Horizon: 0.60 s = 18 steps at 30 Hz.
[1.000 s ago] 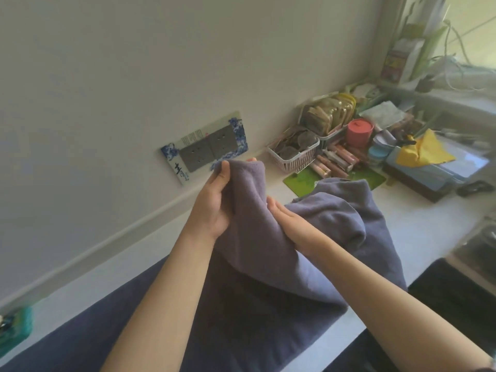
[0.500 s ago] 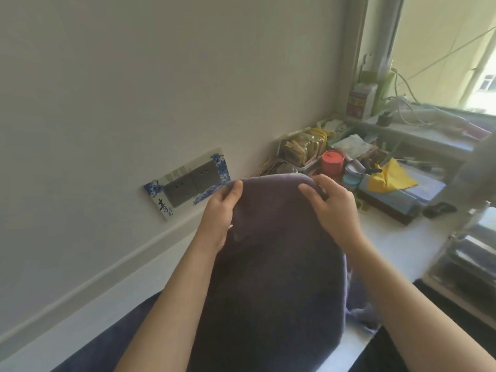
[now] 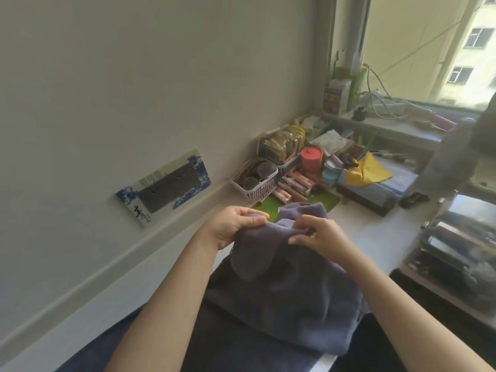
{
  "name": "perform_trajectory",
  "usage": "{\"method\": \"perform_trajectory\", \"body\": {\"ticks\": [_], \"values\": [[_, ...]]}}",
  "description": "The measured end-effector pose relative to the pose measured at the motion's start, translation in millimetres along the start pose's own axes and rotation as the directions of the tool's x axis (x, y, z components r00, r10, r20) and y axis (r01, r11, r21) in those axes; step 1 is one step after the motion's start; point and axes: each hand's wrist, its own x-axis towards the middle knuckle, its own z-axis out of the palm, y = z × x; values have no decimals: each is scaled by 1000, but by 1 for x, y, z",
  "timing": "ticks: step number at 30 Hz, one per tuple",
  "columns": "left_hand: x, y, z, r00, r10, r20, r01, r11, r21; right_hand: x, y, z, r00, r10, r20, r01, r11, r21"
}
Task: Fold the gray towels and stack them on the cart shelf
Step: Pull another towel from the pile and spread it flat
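A gray towel [image 3: 284, 296] lies bunched in front of me over the white countertop [image 3: 375, 232]. My left hand [image 3: 233, 226] pinches its upper edge on the left. My right hand [image 3: 319, 234] pinches the same edge on the right, fingers curled into the cloth. The two hands are close together, with a fold of towel raised between them. More dark cloth [image 3: 150, 342] spreads below my forearms. No cart shelf is in view.
A wall with a blue-patterned socket plate [image 3: 166, 187] runs along the left. At the back stand a white basket [image 3: 255, 185], a red cup [image 3: 311, 159], a yellow cloth [image 3: 365, 170] and clutter below a window. Dark metal trays [image 3: 461, 248] sit at the right.
The towel was held up and spread wide; now both hands have come down and closer together, and the towel sits bunched lower on the counter.
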Motion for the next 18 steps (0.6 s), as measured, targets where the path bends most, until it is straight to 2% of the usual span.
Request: {"method": "perform_trajectory", "body": {"ticks": [3, 5, 8, 10, 12, 16, 18], "values": [[-10, 14, -3, 993, 66, 98, -88, 964, 251, 1, -9, -6, 972, -73, 223, -16, 928, 373], [-17, 30, -4, 980, 66, 190, -131, 926, 355, 4, -21, -6, 933, -109, 342, -78, 869, 489], [-26, 56, -3, 967, 79, 243, -185, 873, 451, 13, -36, -9, 850, -55, 524, -201, 886, 418], [-26, 71, -9, 975, 128, 183, -209, 811, 546, 18, -32, -18, 775, -74, 627, -184, 924, 336], [-22, 84, -21, 979, 180, 92, -199, 770, 606, 21, -22, -34, 742, -21, 670, -231, 930, 285], [0, 100, -37, 963, 259, -70, -156, 753, 639, 21, 1, -79, 778, 174, 604, -291, 951, 101], [19, 106, -37, 953, 273, -131, -139, 780, 610, 20, 11, -102, 827, 259, 499, -360, 926, 116]]}}
